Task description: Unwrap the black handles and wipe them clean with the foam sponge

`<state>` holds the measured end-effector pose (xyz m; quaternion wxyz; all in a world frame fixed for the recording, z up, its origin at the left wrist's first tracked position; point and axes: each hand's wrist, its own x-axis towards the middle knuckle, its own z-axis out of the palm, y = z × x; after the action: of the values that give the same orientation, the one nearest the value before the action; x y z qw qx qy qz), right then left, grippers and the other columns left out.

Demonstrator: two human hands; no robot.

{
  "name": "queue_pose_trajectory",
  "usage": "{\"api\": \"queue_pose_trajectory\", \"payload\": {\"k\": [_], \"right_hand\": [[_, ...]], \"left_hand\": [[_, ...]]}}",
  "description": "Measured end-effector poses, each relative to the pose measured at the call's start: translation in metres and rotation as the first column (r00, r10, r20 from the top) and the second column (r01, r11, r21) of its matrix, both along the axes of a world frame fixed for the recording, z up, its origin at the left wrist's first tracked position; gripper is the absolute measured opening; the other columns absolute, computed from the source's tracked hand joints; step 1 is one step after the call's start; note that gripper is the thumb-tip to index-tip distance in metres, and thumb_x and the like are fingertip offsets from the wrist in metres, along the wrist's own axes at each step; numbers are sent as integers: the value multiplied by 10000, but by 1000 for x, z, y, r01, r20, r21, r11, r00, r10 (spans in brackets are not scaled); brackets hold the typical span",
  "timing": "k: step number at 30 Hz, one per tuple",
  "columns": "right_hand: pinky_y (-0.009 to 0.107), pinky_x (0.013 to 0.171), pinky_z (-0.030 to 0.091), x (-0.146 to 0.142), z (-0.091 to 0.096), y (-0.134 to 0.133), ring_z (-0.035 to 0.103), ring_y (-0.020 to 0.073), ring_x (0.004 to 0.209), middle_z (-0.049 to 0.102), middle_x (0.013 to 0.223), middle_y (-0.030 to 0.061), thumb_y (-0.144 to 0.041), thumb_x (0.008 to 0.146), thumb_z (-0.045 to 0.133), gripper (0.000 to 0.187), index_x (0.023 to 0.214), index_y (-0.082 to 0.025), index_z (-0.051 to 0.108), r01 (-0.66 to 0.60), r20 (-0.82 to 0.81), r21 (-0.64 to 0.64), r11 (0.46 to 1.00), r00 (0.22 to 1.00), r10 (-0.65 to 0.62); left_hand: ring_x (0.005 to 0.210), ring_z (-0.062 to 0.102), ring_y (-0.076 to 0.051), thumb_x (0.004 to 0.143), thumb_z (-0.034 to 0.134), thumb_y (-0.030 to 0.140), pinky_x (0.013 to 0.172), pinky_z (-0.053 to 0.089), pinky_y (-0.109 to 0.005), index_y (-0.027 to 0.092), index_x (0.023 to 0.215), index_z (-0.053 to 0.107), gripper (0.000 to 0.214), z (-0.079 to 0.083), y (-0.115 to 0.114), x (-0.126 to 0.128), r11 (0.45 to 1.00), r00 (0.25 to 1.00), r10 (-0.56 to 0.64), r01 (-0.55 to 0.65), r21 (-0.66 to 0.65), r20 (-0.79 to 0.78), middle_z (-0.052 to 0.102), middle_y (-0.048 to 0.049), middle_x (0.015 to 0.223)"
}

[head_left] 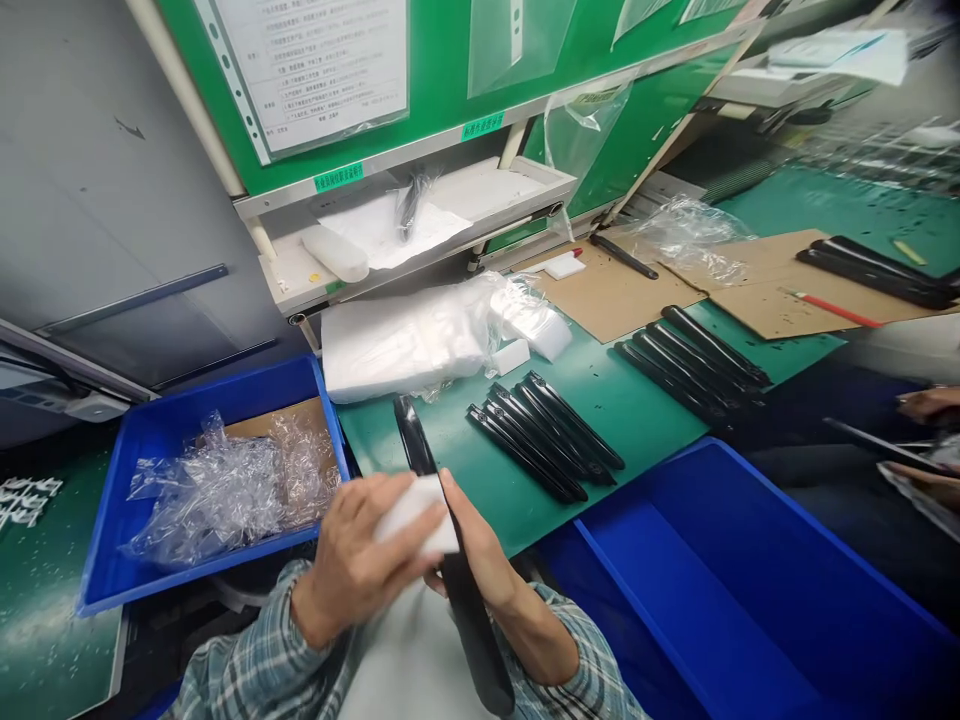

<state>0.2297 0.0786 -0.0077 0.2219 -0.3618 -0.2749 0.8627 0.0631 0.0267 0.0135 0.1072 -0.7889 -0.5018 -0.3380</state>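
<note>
My left hand point(360, 560) is closed on a white foam block point(416, 510) and presses it against a long glossy black strip point(450, 570). Under and behind the strip, my right hand point(480, 555) wraps its fingers round the strip's middle. The strip runs from the green mat near me down toward my lap. Both forearms wear plaid sleeves. A row of several similar black strips point(544, 435) lies on the green mat point(637, 400) just beyond my hands.
A blue bin point(120, 510) with crumpled clear plastic bags point(225, 485) sits at left. Another blue bin point(742, 580) stands at right. White foam sheets in plastic point(420, 340), more black strips point(694, 365), cardboard point(622, 295) and a red pencil point(832, 308) lie farther back. Another person's hand point(926, 405) shows at right.
</note>
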Motion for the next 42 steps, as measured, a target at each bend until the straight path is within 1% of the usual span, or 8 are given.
{"api": "queue_pose_trajectory", "payload": {"k": [5, 10, 16, 21, 27, 32, 36, 42], "right_hand": [[196, 318, 372, 12, 16, -1, 287, 64, 431, 432, 656, -68, -932, 889, 622, 718, 817, -220, 573, -24, -130, 1, 1000, 991, 24], [163, 302, 399, 24, 17, 7, 260, 64, 475, 454, 742, -58, -826, 929, 697, 616, 871, -220, 602, 62, -296, -54, 997, 952, -76], [160, 305, 429, 24, 3, 13, 269, 60, 461, 495, 762, -53, -779, 972, 693, 609, 1122, -190, 727, 18, -446, -104, 994, 893, -62], [151, 292, 374, 25, -9, 13, 248, 64, 447, 511, 786, -62, -710, 1077, 580, 610, 1436, -224, 664, 41, -535, -66, 997, 842, -70], [145, 352, 390, 23, -9, 23, 331, 92, 494, 517, 768, -49, -566, 1167, 464, 493, 1401, -187, 677, 172, -464, -145, 974, 858, -221], [123, 420, 439, 17, -14, 41, 415, 108, 569, 486, 804, -31, -420, 1198, 371, 431, 1324, -157, 689, 375, -376, -323, 869, 792, -481], [169, 458, 503, 17, -37, 58, 445, 143, 617, 471, 823, -24, -436, 1146, 508, 275, 1207, -234, 683, 562, -285, -223, 796, 744, -605], [189, 513, 515, 22, -64, 75, 482, 135, 635, 485, 805, -32, -579, 1093, 568, 354, 1188, -248, 650, 603, -202, -45, 796, 775, -599]], "left_hand": [[1218, 679, -293, 1145, 565, 326, 1015, 553, -432, 223, 1376, 730, 303, -11, 1, -22, 996, 995, 88, -88, -1, 43, 695, -161, 1380], [1336, 639, -295, 1125, 637, 324, 1097, 551, -446, 316, 1559, 643, 434, -18, -9, -53, 956, 907, 265, -292, 34, 327, 614, -123, 1491], [1336, 637, -264, 1146, 605, 378, 1100, 551, -409, 345, 1550, 643, 408, -31, -12, -49, 966, 878, 258, -238, -99, 404, 625, -93, 1475], [1329, 649, -265, 1141, 606, 375, 1102, 564, -420, 337, 1508, 666, 374, -52, -23, -51, 953, 859, 297, -243, -179, 417, 639, -86, 1460], [1315, 661, -279, 1132, 607, 401, 1105, 572, -446, 308, 1455, 701, 349, -72, -34, -52, 927, 838, 352, -250, -281, 417, 653, -92, 1451], [1319, 666, -268, 1120, 621, 356, 1137, 558, -437, 297, 1438, 717, 338, -80, -39, -48, 922, 835, 344, -213, -324, 430, 668, -81, 1445], [1303, 679, -263, 1116, 623, 361, 1113, 569, -413, 312, 1438, 722, 341, -88, -38, -48, 920, 835, 325, -171, -352, 444, 672, -67, 1442], [1329, 672, -265, 1114, 623, 339, 1084, 580, -391, 328, 1446, 713, 344, -97, -35, -50, 922, 841, 286, -110, -372, 460, 660, -60, 1470]]}}
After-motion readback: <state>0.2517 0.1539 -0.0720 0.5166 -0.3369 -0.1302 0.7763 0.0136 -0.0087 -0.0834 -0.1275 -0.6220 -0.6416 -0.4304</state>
